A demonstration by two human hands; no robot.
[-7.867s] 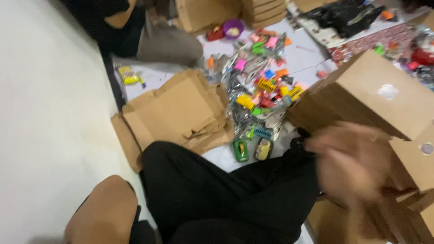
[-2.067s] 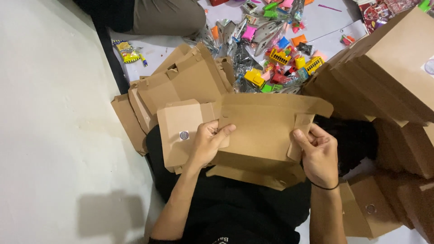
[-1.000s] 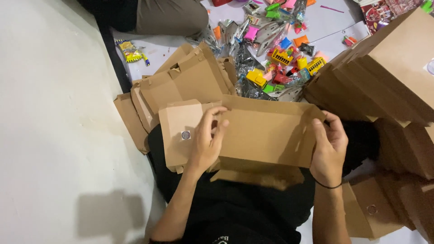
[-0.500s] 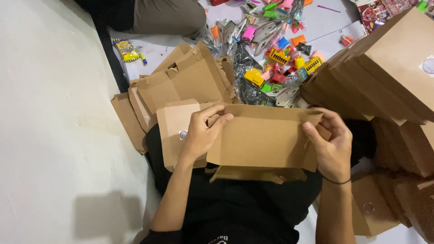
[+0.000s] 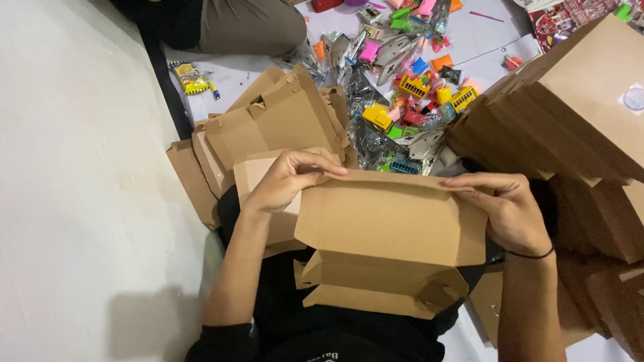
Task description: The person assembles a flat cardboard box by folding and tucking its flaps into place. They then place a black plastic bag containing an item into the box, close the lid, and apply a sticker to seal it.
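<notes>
I hold a flat brown cardboard box blank (image 5: 392, 221) over my lap, partly folded, with its lower flaps hanging below. My left hand (image 5: 292, 177) grips its upper left corner, fingers curled over the top edge. My right hand (image 5: 506, 211) holds the upper right edge, fingers laid along the fold; a black band is on that wrist. Both hands are on the same piece.
A pile of unfolded brown blanks (image 5: 268, 124) lies on the floor ahead at left. Stacked assembled boxes (image 5: 577, 100) lean at right. Colourful small toys and clear wrappers (image 5: 409, 80) are scattered on a white sheet. Another person's leg (image 5: 248, 27) is at the top.
The box blank has been folded over along its top edge. Both hands have shifted up to that upper edge, the left fingers now hooked over the corner.
</notes>
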